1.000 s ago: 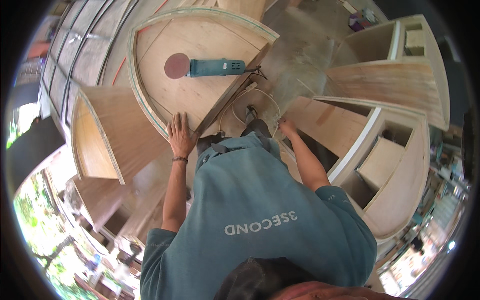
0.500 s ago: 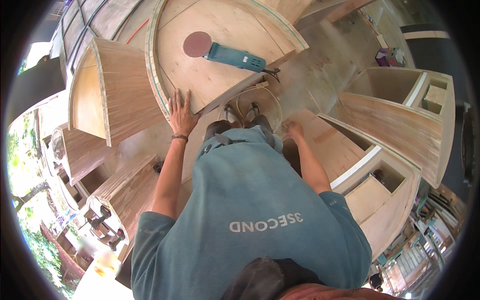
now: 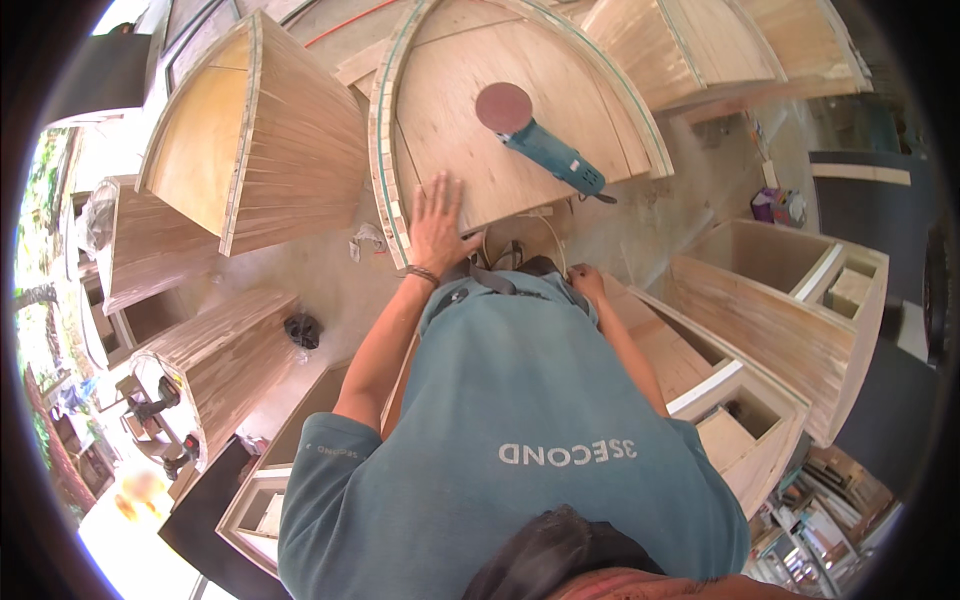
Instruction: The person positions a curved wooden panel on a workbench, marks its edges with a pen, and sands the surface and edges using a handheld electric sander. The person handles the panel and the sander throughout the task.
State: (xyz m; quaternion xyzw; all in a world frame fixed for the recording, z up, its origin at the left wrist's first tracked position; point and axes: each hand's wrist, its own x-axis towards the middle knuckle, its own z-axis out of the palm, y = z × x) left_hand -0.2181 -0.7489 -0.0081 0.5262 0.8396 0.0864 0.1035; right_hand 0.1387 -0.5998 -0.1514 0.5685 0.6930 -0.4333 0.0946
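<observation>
My left hand (image 3: pixel 437 222) lies flat, fingers spread, on the plywood panel (image 3: pixel 450 120) of a boat-shaped wooden cabinet in front of me. It holds nothing and sits near the panel's left corner, beside the raised curved rim (image 3: pixel 386 150). A teal disc sander (image 3: pixel 548 155) rests on the same panel, its round reddish-brown sanding disc (image 3: pixel 503 107) facing up. Neither hand touches it. My right hand (image 3: pixel 588 282) is low at my right side, close to another plywood cabinet (image 3: pixel 665 350). Its fingers are small and partly hidden, so their grip is unclear.
Curved wooden cabinets stand on the left (image 3: pixel 300 140), at the back right (image 3: pixel 690 50) and on the right (image 3: pixel 770 310). A loop of pale cable or hose (image 3: pixel 560 235) hangs near my feet. A black plastic bag (image 3: pixel 301 330) lies on the floor at left.
The view has shifted, so the cabinet and sander appear farther right and the sander appears turned. My left hand stays flat on the panel, now farther onto it. My right hand remains at my side.
</observation>
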